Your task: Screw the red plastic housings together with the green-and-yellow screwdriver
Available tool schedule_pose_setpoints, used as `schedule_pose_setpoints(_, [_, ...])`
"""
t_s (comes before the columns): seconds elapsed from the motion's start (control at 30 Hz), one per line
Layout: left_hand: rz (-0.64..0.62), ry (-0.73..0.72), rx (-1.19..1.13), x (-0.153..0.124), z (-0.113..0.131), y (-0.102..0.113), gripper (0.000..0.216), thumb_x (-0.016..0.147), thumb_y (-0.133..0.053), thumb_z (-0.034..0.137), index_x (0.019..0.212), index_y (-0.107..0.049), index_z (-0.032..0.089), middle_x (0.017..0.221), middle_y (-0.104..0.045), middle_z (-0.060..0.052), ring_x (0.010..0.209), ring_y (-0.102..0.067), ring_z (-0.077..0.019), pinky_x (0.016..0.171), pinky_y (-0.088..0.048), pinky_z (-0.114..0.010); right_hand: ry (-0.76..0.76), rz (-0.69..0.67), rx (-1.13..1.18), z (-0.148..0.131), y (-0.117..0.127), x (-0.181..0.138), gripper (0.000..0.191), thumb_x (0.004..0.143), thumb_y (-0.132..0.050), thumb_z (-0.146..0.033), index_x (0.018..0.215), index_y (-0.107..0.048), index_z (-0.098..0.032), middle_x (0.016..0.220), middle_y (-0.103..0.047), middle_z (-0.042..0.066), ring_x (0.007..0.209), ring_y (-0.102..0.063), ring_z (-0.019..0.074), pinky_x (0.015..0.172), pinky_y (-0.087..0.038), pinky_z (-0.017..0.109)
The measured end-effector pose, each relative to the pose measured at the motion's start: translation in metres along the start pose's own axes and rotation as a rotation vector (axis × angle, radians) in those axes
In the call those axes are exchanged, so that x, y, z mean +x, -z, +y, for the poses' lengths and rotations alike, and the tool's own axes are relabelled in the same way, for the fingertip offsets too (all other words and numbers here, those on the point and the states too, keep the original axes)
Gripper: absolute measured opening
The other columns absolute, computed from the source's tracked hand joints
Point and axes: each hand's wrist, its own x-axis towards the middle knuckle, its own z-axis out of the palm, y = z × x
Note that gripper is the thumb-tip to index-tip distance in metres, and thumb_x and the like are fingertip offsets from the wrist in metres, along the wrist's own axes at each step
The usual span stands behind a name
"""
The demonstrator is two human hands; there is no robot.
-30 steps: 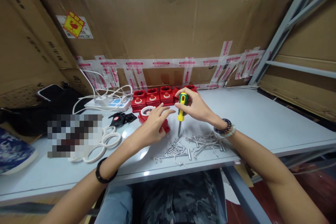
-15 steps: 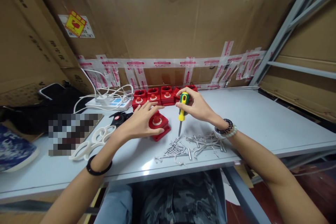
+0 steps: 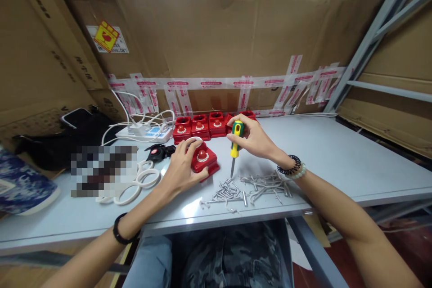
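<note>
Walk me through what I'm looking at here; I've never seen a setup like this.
There is no machine: these are a person's own bare hands, seen from one camera worn on the head, looking forward and down. The right hand holds a green-and-yellow screwdriver, blade pointing down by a pile of small metal parts. The left hand has fingers and thumb around the nearest red piece. On the table, more red pieces line the back, with a power strip beside them; white rings lie to the left.

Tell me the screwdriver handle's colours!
The screwdriver handle is yellow and green, best seen in the head view.
</note>
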Motion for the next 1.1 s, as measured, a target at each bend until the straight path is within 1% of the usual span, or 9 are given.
schedule_pose_setpoints(0.17, [0.036,-0.028,-0.093,0.004,0.000,-0.002,0.061,0.066,-0.059,0.024,0.126,-0.043,0.021,0.131,-0.049,-0.011,0.123,-0.046,-0.0300,0.106,-0.036,-0.051,0.005,0.002,0.005,-0.001,0.001,0.000,0.025,0.079,-0.062,-0.030,0.099,-0.053,-0.020,0.076,-0.051,-0.002,0.067,-0.049,0.0115,0.061,-0.044,0.028])
schedule_pose_setpoints(0.33, [-0.005,-0.030,-0.127,0.010,-0.001,0.002,0.059,0.069,-0.052,0.028,0.127,-0.044,0.021,0.128,-0.049,-0.011,0.120,-0.047,-0.0318,0.102,-0.038,-0.052,0.010,0.032,0.045,-0.005,0.003,0.000,0.026,0.078,-0.063,-0.030,0.099,-0.053,-0.020,0.079,-0.053,-0.001,0.069,-0.053,0.0122,0.062,-0.047,0.028])
schedule_pose_setpoints(0.43, [-0.017,-0.047,-0.126,0.013,-0.003,0.003,0.057,0.071,-0.049,0.030,0.127,-0.044,0.019,0.125,-0.050,-0.011,0.117,-0.048,-0.0314,0.102,-0.038,-0.051,-0.014,0.046,0.112,-0.007,0.005,0.000,0.028,0.076,-0.067,-0.031,0.099,-0.052,-0.021,0.077,-0.051,-0.002,0.066,-0.056,0.0125,0.057,-0.050,0.027])
schedule_pose_setpoints(0.53, [-0.026,-0.079,-0.105,0.013,-0.004,0.002,0.059,0.070,-0.049,0.029,0.127,-0.043,0.021,0.126,-0.049,-0.010,0.118,-0.046,-0.0312,0.103,-0.036,-0.051,-0.038,0.046,0.214,-0.010,0.008,0.000,0.032,0.075,-0.069,-0.033,0.100,-0.051,-0.022,0.076,-0.049,-0.003,0.062,-0.058,0.0125,0.050,-0.052,0.027])
schedule_pose_setpoints(0.67, [-0.052,-0.119,-0.053,0.010,-0.003,-0.001,0.063,0.068,-0.053,0.028,0.129,-0.042,0.021,0.129,-0.048,-0.010,0.122,-0.042,-0.0327,0.104,-0.034,-0.052,-0.019,0.091,0.277,-0.014,0.012,0.000,0.033,0.075,-0.070,-0.034,0.100,-0.052,-0.022,0.076,-0.049,-0.004,0.061,-0.058,0.0118,0.049,-0.053,0.026])
schedule_pose_setpoints(0.73, [-0.069,-0.117,-0.030,0.009,-0.002,-0.001,0.064,0.067,-0.054,0.028,0.130,-0.042,0.020,0.131,-0.047,-0.011,0.124,-0.039,-0.0339,0.105,-0.033,-0.053,-0.027,0.097,0.287,-0.014,0.012,0.000,0.034,0.074,-0.070,-0.034,0.100,-0.051,-0.022,0.076,-0.049,-0.003,0.061,-0.059,0.0120,0.048,-0.053,0.025])
schedule_pose_setpoints(0.87, [-0.077,-0.115,-0.014,0.008,0.001,-0.001,0.066,0.066,-0.056,0.029,0.130,-0.041,0.020,0.133,-0.046,-0.012,0.124,-0.038,-0.0351,0.103,-0.035,-0.054,-0.048,0.060,0.269,-0.014,0.010,0.000,0.033,0.074,-0.070,-0.034,0.099,-0.052,-0.021,0.074,-0.049,-0.004,0.058,-0.058,0.0116,0.047,-0.054,0.026])
schedule_pose_setpoints(1.0, [-0.078,-0.106,-0.006,0.007,0.002,-0.001,0.065,0.067,-0.056,0.029,0.129,-0.041,0.019,0.133,-0.046,-0.012,0.124,-0.038,-0.0349,0.101,-0.037,-0.053,-0.051,0.093,0.279,-0.014,0.009,0.000,0.034,0.072,-0.072,-0.032,0.098,-0.052,-0.020,0.074,-0.050,-0.003,0.060,-0.059,0.0127,0.046,-0.055,0.027])
schedule_pose_setpoints(1.1, [-0.084,-0.102,0.007,0.007,0.002,-0.001,0.065,0.068,-0.057,0.030,0.129,-0.041,0.019,0.133,-0.046,-0.012,0.124,-0.038,-0.0352,0.100,-0.037,-0.053,-0.075,0.092,0.272,-0.015,0.009,0.000,0.035,0.071,-0.072,-0.032,0.097,-0.053,-0.020,0.074,-0.050,-0.003,0.059,-0.059,0.0124,0.046,-0.054,0.026])
